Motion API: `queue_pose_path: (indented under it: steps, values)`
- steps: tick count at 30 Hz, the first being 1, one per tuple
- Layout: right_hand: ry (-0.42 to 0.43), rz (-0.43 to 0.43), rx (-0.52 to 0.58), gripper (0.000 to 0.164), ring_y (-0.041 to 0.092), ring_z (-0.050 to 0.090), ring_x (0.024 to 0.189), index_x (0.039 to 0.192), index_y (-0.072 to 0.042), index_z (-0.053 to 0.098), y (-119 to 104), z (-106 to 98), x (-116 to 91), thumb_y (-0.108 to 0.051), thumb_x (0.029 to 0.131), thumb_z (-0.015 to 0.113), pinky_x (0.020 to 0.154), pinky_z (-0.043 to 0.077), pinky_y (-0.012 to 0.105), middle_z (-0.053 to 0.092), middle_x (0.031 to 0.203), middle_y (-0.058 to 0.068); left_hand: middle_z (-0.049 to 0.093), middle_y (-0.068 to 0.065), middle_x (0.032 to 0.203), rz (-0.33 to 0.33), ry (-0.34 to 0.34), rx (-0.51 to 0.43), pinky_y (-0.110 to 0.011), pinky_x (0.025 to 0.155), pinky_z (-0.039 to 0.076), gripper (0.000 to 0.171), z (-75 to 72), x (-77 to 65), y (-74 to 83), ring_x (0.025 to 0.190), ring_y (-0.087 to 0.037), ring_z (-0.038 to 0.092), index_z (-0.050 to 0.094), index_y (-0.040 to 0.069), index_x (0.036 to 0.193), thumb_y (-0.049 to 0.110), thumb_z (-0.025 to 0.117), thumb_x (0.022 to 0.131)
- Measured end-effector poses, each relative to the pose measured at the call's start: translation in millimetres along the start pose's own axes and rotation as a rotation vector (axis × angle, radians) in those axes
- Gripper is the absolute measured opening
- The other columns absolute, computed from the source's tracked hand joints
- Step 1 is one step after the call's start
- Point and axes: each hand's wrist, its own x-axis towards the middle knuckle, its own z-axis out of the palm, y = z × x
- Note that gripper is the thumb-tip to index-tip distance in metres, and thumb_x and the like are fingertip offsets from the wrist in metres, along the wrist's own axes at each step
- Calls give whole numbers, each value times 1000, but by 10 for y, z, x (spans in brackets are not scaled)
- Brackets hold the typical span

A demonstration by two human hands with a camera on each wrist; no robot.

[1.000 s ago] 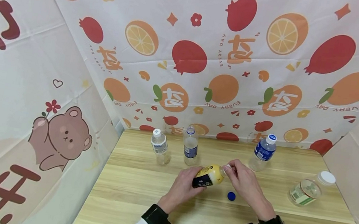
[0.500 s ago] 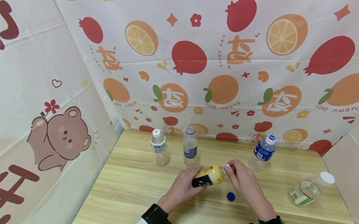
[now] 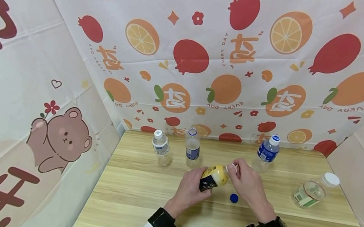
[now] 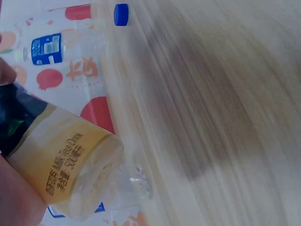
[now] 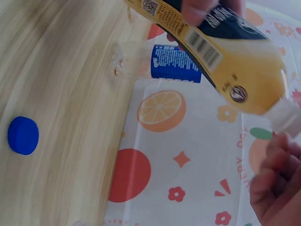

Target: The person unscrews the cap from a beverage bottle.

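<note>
My left hand (image 3: pixel 190 187) grips a milk tea bottle (image 3: pixel 215 176) round its lower body. The bottle has a yellow and dark label and lies tilted in the hand, neck to the right. Its printed label (image 4: pixel 66 157) fills the lower left of the left wrist view. At the neck, my right hand (image 3: pixel 250 184) pinches the white cap (image 5: pixel 286 117) with curled fingers; they partly hide it in the head view. A loose blue cap (image 3: pixel 234 198) rests on the table just below the bottle's neck.
Two clear bottles, one white-capped (image 3: pixel 161 149) and one blue-labelled (image 3: pixel 192 148), stand at the back left of the wooden table (image 3: pixel 140 201). Behind my right hand is another blue-labelled bottle (image 3: pixel 266 153). A wide jar (image 3: pixel 311 193) with a white lid leans at the right. Printed cloth hangs behind.
The milk tea bottle and my left hand have shifted slightly to the right. My right hand has turned a little at the cap and moved slightly up and left.
</note>
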Motion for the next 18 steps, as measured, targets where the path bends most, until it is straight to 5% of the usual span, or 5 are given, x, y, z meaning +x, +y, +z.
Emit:
queue_pose_path:
  steps: [4, 18]
  values:
    - [44, -26, -15, 30, 9, 46, 54, 106, -5, 63, -59, -4, 25, -35, 106, 60, 47, 38, 25, 53, 69, -4, 67, -4, 114, -3, 2, 33, -35, 89, 55, 73, 43, 21, 36, 99, -16, 64, 52, 8, 136, 36, 87, 78]
    - [-104, -142, 27, 12, 11, 51, 72, 106, -6, 59, -76, -62, 83, -17, 107, 59, 59, 46, 26, 59, 86, -1, 70, -9, 115, 56, -125, -80, -31, 89, 56, 67, -7, 40, -57, 99, -16, 67, 49, 3, 138, 32, 83, 88]
